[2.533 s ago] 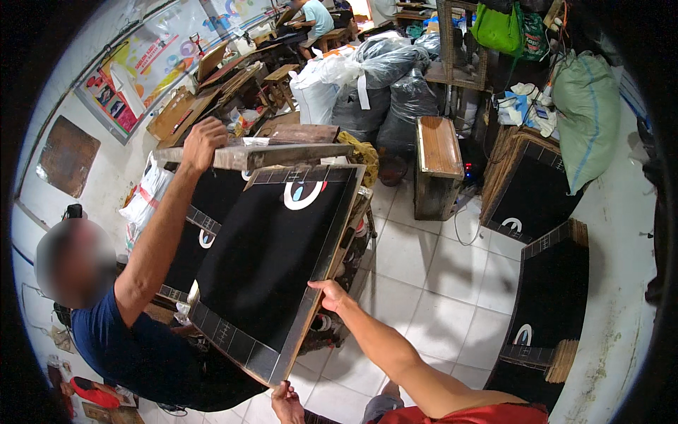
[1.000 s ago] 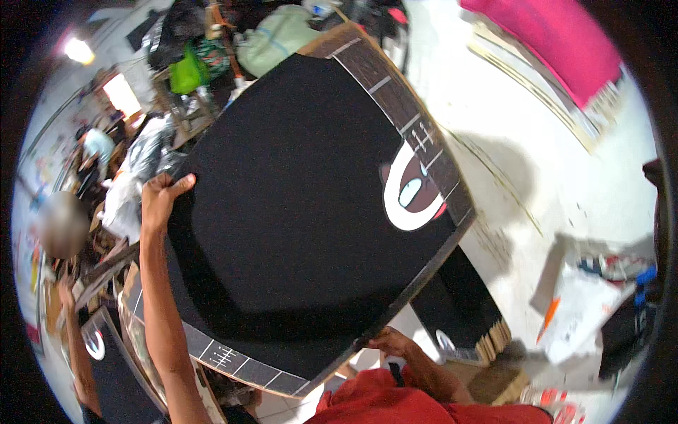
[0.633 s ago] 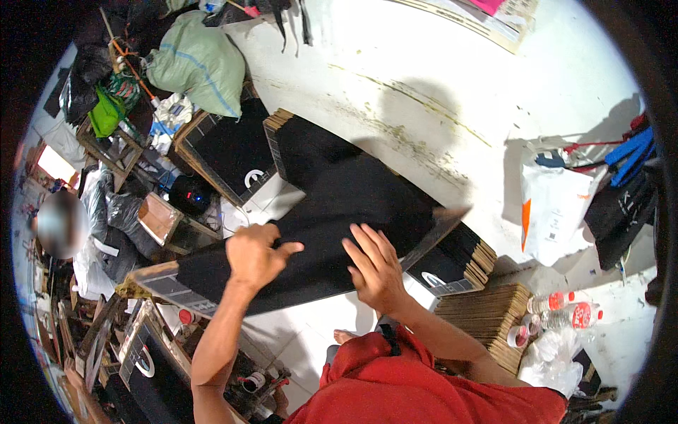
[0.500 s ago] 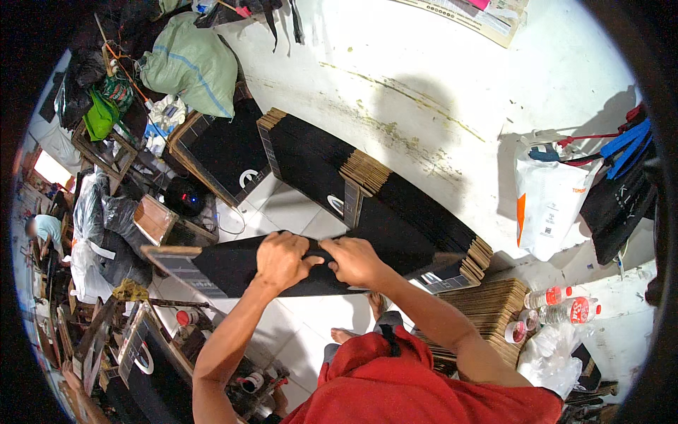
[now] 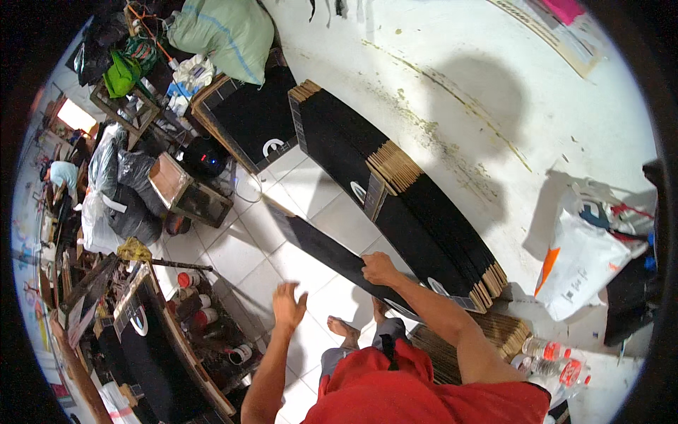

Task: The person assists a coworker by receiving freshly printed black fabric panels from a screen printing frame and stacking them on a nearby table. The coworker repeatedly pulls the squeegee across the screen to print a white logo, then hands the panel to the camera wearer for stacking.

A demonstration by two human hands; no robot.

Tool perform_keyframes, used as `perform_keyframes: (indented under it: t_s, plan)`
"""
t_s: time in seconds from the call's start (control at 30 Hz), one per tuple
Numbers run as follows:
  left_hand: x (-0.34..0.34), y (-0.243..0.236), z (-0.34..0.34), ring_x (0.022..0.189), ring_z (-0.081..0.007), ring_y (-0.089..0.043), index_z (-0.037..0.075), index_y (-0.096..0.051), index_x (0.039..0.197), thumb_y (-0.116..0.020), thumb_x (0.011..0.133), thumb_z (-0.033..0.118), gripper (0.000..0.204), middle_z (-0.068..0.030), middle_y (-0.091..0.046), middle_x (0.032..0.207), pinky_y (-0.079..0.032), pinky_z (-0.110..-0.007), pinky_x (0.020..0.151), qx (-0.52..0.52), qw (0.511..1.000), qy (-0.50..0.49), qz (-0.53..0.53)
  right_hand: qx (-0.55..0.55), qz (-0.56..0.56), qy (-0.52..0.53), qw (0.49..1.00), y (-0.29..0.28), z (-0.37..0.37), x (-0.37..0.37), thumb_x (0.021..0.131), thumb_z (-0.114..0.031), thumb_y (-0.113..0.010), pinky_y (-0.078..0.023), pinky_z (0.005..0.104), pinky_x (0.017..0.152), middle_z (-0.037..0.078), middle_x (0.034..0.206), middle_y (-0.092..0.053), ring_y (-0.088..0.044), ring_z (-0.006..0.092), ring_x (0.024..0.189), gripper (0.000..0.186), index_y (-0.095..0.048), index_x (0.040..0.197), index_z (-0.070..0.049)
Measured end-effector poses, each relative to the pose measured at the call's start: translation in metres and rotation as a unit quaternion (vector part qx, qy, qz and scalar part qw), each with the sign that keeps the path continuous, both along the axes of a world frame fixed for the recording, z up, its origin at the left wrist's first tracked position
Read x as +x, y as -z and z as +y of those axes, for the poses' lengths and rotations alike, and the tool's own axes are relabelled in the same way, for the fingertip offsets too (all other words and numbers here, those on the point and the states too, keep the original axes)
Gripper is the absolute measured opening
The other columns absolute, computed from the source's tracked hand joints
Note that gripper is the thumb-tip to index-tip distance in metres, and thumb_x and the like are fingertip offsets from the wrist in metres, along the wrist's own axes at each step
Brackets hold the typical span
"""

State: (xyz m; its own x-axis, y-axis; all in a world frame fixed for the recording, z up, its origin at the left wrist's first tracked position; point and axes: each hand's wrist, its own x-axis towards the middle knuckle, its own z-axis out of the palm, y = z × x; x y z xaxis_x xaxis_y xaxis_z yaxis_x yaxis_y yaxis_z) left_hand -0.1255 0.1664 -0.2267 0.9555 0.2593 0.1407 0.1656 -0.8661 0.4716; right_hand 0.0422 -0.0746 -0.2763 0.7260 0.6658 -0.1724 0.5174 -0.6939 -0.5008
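Observation:
My right hand [image 5: 381, 272] grips the top edge of a black board [image 5: 318, 244], held on edge and lowered alongside a long row of stacked black boards [image 5: 445, 233] that lean along the white wall. The row shows tan edges and white printed shapes. My left hand [image 5: 288, 304] is off the board, to its lower left, fingers apart with nothing in them. My bare feet [image 5: 342, 328] are on the tiled floor below.
More boards [image 5: 254, 120] lean under a green sack [image 5: 226, 35]. At left are a cluttered bench [image 5: 152, 339], black bags [image 5: 134, 219], a wooden box [image 5: 187, 191] and a distant person [image 5: 62, 173]. At right are cardboard sheets [image 5: 494, 332], bottles [image 5: 565, 367] and a hanging white bag [image 5: 575, 261].
The board, earlier lifted off the bench and carried in both hands, has turned upright and moved down toward the wall row. My left hand has let go; the co-worker nearby has left the view's centre-left.

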Motion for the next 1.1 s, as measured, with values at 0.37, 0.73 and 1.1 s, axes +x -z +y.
perform_keyframes:
  t_s: [0.37, 0.73, 1.1]
  plan:
    - [-0.252, 0.157, -0.092, 0.095, -0.027, -0.06, 0.009, -0.063, 0.098, -0.072, 0.067, 0.046, 0.05, -0.0124, -0.065, 0.098, -0.048, -0.038, 0.081, -0.193, 0.789, -0.184, 0.553, -0.131, 0.035, 0.11, 0.985, 0.138, -0.119, 0.044, 0.073, -0.02, -0.061, -0.049, 0.0452, 0.074, 0.021, 0.084, -0.062, -0.061, 0.0366, 0.081, 0.023, -0.061, 0.087, -0.002]
    - [-0.209, 0.165, -0.105, 0.087, -0.0293, -0.062, 0.002, -0.066, 0.091, -0.069, 0.07, 0.037, 0.041, -0.0168, -0.065, 0.093, -0.048, -0.035, 0.08, -0.227, 0.837, -0.237, 0.438, -0.233, 0.042, 0.245, 0.94, 0.198, -0.181, 0.089, 0.071, -0.018, -0.065, -0.05, 0.0434, 0.073, 0.018, 0.084, -0.063, -0.062, 0.034, 0.082, 0.023, -0.062, 0.088, -0.002]
    - [-0.164, 0.151, -0.1, 0.087, -0.0269, -0.063, 0.001, -0.063, 0.095, -0.071, 0.069, 0.033, 0.042, -0.0167, -0.065, 0.091, -0.049, -0.034, 0.078, -0.254, 0.826, -0.284, 0.415, -0.253, 0.012, 0.248, 0.935, 0.194, -0.195, 0.111, 0.07, -0.013, -0.065, -0.053, 0.04, 0.071, 0.019, 0.084, -0.064, -0.064, 0.0321, 0.079, 0.021, -0.061, 0.085, 0.001]
